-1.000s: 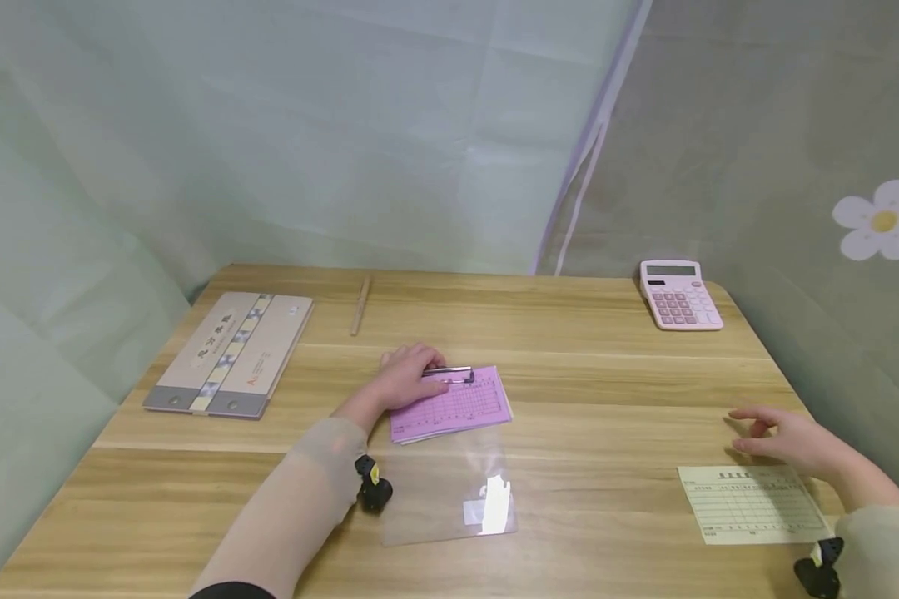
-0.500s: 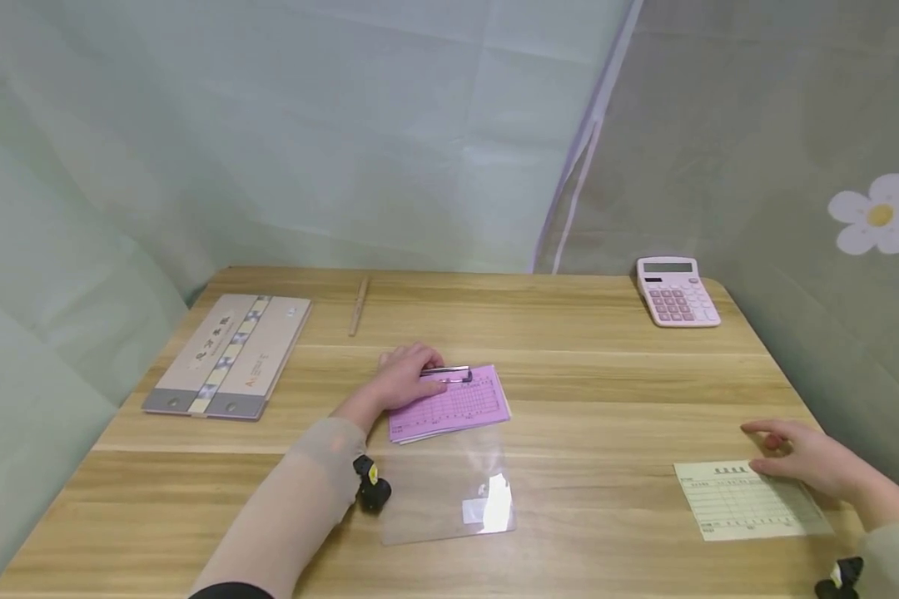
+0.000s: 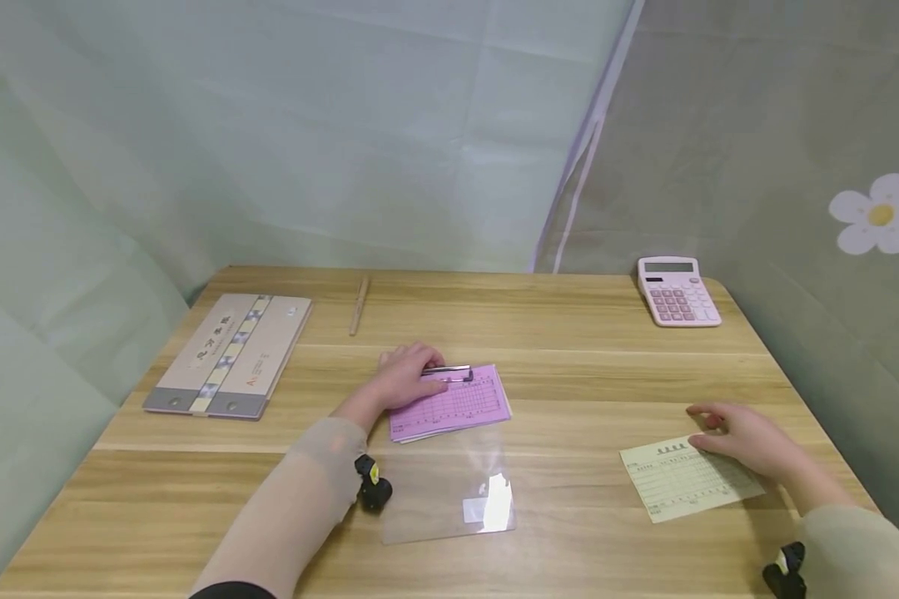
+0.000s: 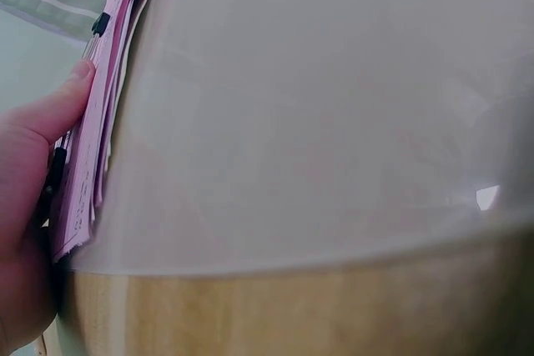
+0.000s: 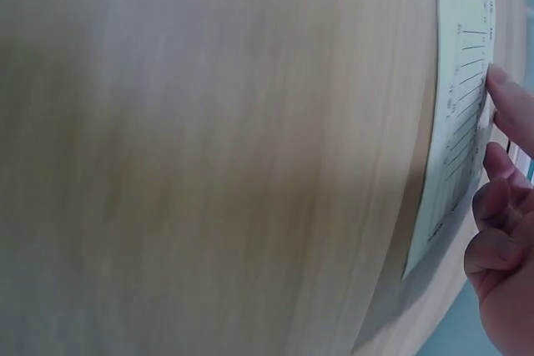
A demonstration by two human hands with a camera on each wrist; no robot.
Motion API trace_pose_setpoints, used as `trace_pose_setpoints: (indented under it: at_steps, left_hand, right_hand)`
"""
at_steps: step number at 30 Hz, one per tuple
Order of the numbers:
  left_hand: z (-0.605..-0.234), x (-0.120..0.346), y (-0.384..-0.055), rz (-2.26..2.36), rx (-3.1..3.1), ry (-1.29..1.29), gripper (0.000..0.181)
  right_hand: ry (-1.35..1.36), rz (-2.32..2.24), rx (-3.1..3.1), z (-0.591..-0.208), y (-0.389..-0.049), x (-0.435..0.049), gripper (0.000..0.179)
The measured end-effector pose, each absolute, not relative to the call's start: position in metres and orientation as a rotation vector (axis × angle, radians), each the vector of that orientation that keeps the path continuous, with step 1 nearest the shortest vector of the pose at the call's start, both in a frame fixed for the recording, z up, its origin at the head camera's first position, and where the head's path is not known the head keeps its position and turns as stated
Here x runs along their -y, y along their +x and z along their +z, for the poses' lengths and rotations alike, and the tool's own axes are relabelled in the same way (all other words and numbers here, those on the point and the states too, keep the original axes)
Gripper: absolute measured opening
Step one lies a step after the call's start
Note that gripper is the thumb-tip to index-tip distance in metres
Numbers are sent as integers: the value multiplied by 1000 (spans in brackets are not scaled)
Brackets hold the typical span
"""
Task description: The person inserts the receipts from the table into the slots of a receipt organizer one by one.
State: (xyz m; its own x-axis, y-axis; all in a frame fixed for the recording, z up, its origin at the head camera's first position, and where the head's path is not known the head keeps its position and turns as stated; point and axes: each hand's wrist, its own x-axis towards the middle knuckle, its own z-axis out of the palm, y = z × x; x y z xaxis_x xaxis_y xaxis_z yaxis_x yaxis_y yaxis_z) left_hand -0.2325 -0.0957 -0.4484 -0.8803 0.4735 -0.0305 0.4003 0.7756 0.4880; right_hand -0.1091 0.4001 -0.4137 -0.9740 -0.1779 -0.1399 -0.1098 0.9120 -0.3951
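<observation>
A clear clipboard (image 3: 427, 499) lies mid-table with a stack of pink printed forms (image 3: 464, 403) at its top. My left hand (image 3: 407, 374) grips the top edge at the metal clip (image 3: 459, 374); the left wrist view shows the thumb (image 4: 79, 81) on the clip. At the right, a pale yellow printed form (image 3: 682, 482) is held at its top edge by my right hand (image 3: 749, 441). The right wrist view shows that thumb (image 5: 505, 93) at the form's edge and the other fingers curled behind it. A shadow falls beside the form.
A calculator (image 3: 677, 291) stands at the back right. A bundle of beige ledger covers (image 3: 232, 353) lies at the left, and a slim wooden-coloured pen (image 3: 359, 306) is behind the clipboard. Curtains hang round the wooden table (image 3: 569, 333).
My right hand first came down onto the yellow form, then moved left with it. The form has turned slightly. My left hand stays in place on the clipboard.
</observation>
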Motion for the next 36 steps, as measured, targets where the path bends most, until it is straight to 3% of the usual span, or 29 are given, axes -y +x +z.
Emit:
trace_pose_setpoints:
  at_steps: [21,36]
  left_hand:
    - [-450,95,-232,728,-2814,710,41]
    - [-446,95,-230,753,-2802,706,42]
  right_hand:
    - [-369,-671,-2879,-423,-157,-308,52]
    - [-401,-693,-2868,-418,-138,-340,54]
